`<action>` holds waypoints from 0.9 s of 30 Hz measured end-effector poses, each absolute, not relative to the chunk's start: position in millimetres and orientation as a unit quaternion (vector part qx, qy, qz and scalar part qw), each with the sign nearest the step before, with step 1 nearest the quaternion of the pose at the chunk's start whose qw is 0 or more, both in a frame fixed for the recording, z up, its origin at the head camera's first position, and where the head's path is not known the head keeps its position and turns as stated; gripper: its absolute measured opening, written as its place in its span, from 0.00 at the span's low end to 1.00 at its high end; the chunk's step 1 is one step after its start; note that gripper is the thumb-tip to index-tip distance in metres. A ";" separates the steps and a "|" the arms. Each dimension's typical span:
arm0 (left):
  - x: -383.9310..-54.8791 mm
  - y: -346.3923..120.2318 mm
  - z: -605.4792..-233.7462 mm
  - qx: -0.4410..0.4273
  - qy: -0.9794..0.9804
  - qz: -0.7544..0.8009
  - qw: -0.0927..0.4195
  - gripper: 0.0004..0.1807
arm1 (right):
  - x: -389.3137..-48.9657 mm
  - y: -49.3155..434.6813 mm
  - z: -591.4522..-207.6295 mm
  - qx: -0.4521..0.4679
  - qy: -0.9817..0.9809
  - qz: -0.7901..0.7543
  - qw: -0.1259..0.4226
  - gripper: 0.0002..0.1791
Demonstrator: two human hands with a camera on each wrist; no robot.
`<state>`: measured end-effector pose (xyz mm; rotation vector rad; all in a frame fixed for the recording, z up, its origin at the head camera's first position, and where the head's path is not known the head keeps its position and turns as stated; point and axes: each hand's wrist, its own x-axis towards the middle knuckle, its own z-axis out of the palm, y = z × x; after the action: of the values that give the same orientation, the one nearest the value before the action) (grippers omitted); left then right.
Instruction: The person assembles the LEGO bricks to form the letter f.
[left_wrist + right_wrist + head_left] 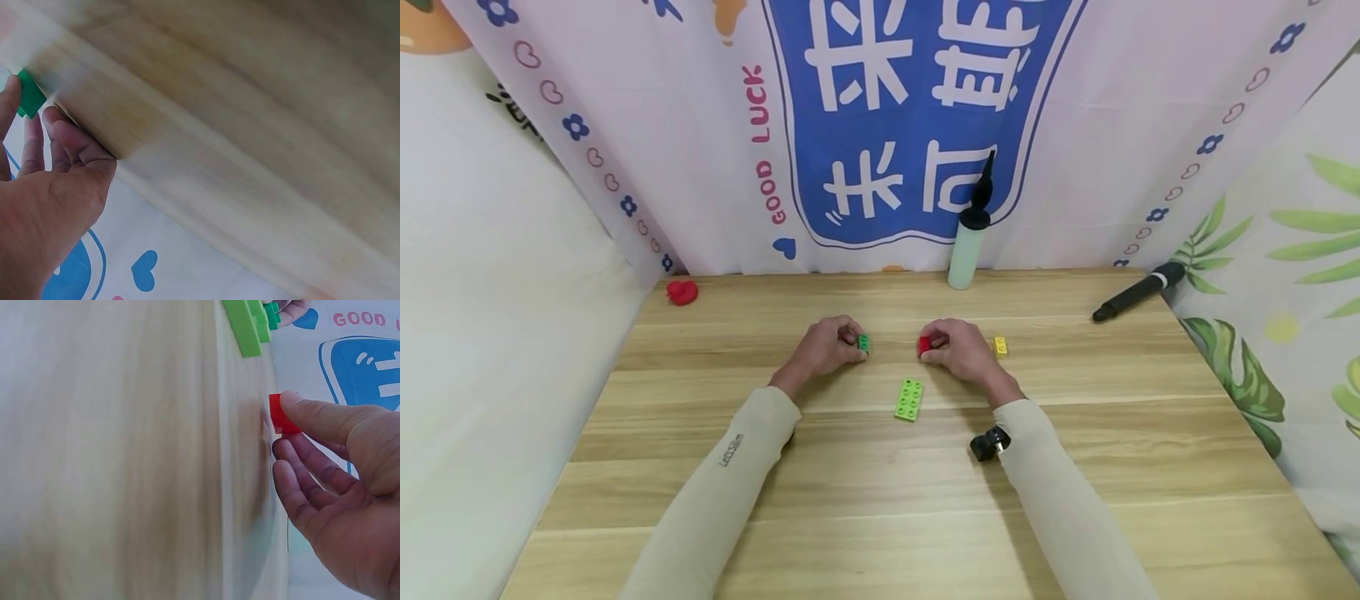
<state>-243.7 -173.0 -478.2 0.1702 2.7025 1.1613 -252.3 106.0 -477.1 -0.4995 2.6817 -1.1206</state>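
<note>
Between thumb and finger, my left hand (827,346) pinches a small green toy brick (863,342) at the middle of the table. The same green brick (30,95) shows at the left edge of the left wrist view. A red toy brick (924,344) is pinched by my right hand (961,350), a short way to the right; in the right wrist view the thumb covers part of the red brick (281,415). Nearer me, between the two hands, lies a light green studded brick (909,400). A small yellow brick (1001,346) sits just right of my right hand.
On the wooden table (880,517), a mint and black hand pump (966,250) stands at the back against the printed cloth (700,167). A black cylinder (1138,292) lies at the back right, a red object (682,292) at the back left.
</note>
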 end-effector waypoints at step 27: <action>-243.1 -169.9 -478.0 0.072 0.910 0.395 0.101 0.17 | -269.1 31.7 -466.2 -0.216 0.830 -0.495 0.143 0.15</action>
<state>-243.1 -169.9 -478.0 0.2127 2.6884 1.1678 -269.1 31.7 -466.2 -0.6230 2.3939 -1.4267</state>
